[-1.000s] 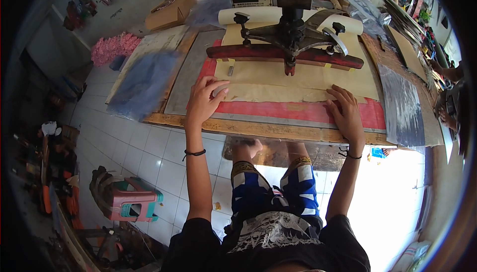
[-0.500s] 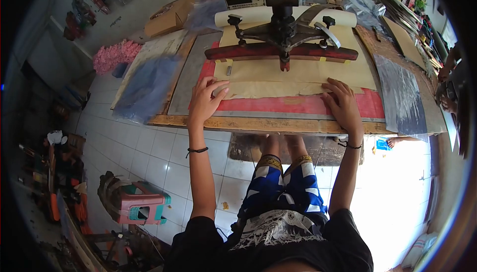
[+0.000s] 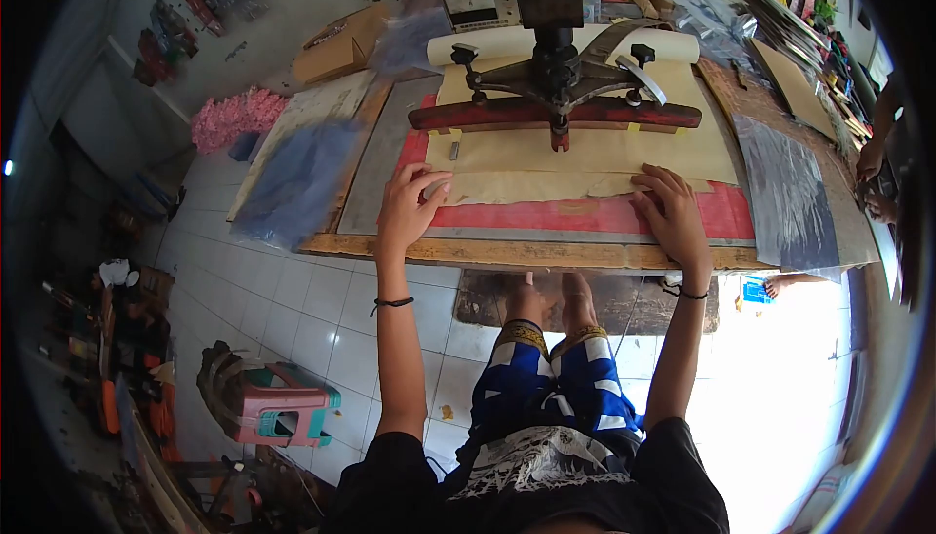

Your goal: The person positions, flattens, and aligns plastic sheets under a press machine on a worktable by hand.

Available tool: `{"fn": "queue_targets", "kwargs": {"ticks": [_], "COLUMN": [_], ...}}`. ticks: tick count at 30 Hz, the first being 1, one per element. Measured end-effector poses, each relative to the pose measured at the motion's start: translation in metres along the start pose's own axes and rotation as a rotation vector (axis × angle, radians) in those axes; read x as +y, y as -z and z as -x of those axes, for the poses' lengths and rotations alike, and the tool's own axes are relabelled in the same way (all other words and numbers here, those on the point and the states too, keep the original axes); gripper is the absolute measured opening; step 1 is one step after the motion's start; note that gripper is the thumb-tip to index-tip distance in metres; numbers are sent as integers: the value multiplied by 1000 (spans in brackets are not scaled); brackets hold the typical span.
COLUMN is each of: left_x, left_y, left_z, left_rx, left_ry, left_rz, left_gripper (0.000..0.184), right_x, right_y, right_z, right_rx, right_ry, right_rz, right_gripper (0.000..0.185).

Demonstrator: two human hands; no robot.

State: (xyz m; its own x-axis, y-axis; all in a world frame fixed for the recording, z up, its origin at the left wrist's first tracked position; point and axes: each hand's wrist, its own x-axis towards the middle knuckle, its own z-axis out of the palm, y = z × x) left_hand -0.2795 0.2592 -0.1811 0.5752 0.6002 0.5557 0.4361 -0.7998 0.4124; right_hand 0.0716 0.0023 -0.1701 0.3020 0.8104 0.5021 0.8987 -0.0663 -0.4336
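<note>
A pale yellow sheet (image 3: 565,156) lies over a red sheet (image 3: 575,214) on the grey board of the table. My left hand (image 3: 408,210) rests at the near left corner of the yellow sheet, its fingers curved and the thumb apart. At the near right, my right hand (image 3: 675,214) has its fingers spread on the sheet's edge, thumb toward the middle. Just beyond both hands, a dark red bar (image 3: 556,117) hangs across the sheet from a black metal clamp frame (image 3: 556,74). A small metal piece (image 3: 454,150) sits on the sheet near the left hand.
A pale roll (image 3: 648,44) lies behind the bar. Clear plastic sheets (image 3: 302,178) cover the table's left side, with more plastic (image 3: 790,188) at the right. Stacked stools (image 3: 283,407) stand on the tiled floor. Another person's hand (image 3: 871,161) is at the far right.
The whole view has shifted slightly, so the table appears a little lower. Both hands keep their places on the near edge of the yellow sheet.
</note>
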Motion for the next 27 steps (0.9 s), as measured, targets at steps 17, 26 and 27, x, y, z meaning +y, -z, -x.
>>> {"fn": "queue_targets", "kwargs": {"ticks": [17, 26, 27], "left_x": [-2, -1, -1], "left_y": [-1, -1, -1], "left_z": [0, 1, 2], "left_rx": [-32, -18, -18], "left_ry": [62, 59, 60], "left_rz": [27, 31, 31], "left_gripper": [23, 23, 23], "right_x": [-2, -2, -3], "right_y": [2, 0, 0], "right_z": [-1, 1, 1], "right_rx": [5, 15, 16], "right_ry": [-5, -15, -22], "right_rz": [-23, -35, -38], "right_gripper": [27, 27, 27]}}
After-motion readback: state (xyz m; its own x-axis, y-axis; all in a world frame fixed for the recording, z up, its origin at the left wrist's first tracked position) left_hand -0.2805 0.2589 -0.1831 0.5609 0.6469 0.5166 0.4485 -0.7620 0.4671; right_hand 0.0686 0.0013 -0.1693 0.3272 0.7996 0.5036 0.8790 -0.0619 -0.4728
